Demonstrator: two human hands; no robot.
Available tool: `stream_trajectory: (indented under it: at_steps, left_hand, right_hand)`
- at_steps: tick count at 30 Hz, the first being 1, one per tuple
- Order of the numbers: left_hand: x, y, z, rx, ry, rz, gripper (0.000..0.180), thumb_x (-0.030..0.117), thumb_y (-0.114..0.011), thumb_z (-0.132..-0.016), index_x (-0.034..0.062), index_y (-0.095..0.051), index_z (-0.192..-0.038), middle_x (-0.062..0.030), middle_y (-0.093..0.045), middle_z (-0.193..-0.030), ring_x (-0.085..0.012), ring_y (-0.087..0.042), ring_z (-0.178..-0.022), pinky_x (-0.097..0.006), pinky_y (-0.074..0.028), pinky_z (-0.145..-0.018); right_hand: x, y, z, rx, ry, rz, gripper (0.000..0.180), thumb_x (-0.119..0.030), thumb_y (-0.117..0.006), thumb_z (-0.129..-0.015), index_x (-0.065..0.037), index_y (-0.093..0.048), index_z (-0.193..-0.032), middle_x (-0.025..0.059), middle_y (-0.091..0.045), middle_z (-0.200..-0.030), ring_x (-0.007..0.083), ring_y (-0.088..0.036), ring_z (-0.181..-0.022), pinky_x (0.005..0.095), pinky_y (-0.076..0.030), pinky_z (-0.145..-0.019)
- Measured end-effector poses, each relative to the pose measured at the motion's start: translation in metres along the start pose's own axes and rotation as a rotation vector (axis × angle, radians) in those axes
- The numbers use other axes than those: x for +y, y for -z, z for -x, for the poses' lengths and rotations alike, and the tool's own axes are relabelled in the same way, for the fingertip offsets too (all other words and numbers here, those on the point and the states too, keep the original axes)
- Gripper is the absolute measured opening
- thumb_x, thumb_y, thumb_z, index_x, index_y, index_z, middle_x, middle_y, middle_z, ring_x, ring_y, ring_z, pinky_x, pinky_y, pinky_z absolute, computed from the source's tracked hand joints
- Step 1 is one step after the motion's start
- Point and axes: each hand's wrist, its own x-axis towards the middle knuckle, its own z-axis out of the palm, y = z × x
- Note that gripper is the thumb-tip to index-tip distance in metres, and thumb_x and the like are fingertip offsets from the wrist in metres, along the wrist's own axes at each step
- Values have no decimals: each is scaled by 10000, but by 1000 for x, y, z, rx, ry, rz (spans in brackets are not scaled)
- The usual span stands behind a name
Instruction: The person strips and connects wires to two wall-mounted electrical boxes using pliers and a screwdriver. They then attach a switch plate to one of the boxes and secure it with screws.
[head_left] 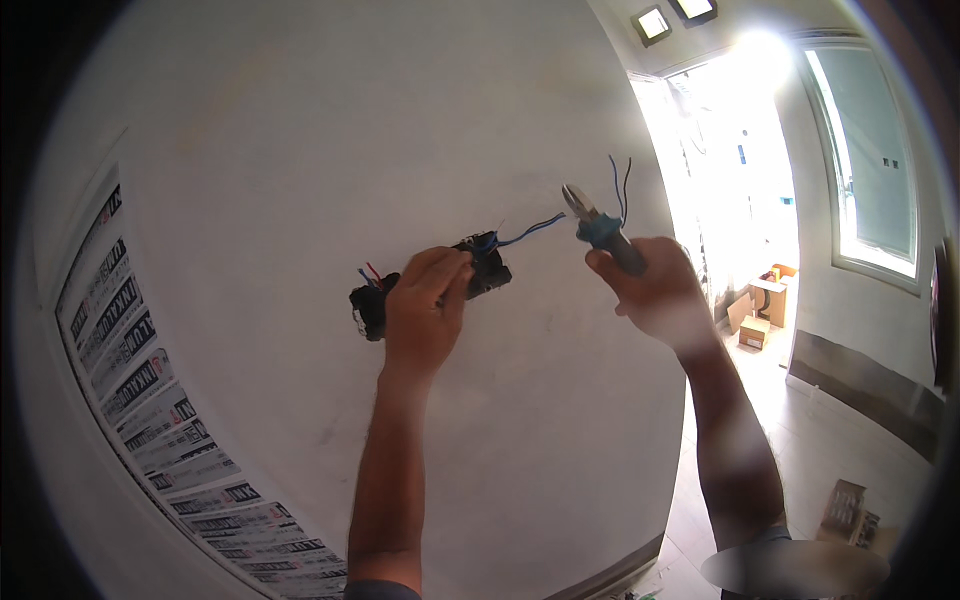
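Observation:
My right hand (655, 285) is wrapped round a pair of diagonal cutters (605, 230) with blue and dark grips. Their metal jaws point up and to the left, just past the tip of some blue wires (530, 230). Those wires stick out of a black wall box (492, 272) sunk in the white wall. At that box's left side my left hand (428, 295) has its fingertips pinched together; what lies between them is hidden. Two thin wires (622, 185), one blue and one dark, rise behind the cutters; their lower ends are hidden.
Left of my left hand is a second black wall box (370, 308) with red and blue wire ends. A printed-film-covered frame (140, 350) curves along the left. At right are a bright doorway, cardboard boxes (755, 332) on the floor, and a window (870, 160).

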Motion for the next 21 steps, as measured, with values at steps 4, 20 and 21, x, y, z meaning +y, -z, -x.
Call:
stream_trajectory:
  at_steps: [4, 20, 21]
  left_hand:
    - [-4, -8, -17, -31, 99, -7, 166, 149, -698, -1000, -8, -738, -1035, -95, -742, -940, -141, -709, -746, -260, -541, -606]
    - [29, -39, -16, 98, 368, -204, 276, 207, -809, -910, 18, -708, -1083, -136, -743, -921, -222, -720, -740, -331, -560, -667]
    - [29, -46, -11, 112, 270, -277, 290, 201, -817, -901, 17, -717, -1100, -134, -746, -932, -213, -718, -757, -332, -562, -680]
  right_hand:
    - [11, -7, 8, -96, -79, -19, 412, -353, -732, -967, 25, -700, -807, 172, -622, -662, 271, -594, -613, 443, -486, -650]
    - [26, -25, 9, -213, -144, -26, 467, -333, -757, -953, 50, -612, -727, 132, -520, -605, 224, -484, -572, 433, -457, -610]
    - [29, -26, 8, -208, -109, -20, 460, -345, -746, -950, 37, -616, -728, 112, -551, -601, 206, -544, -558, 399, -485, -601]
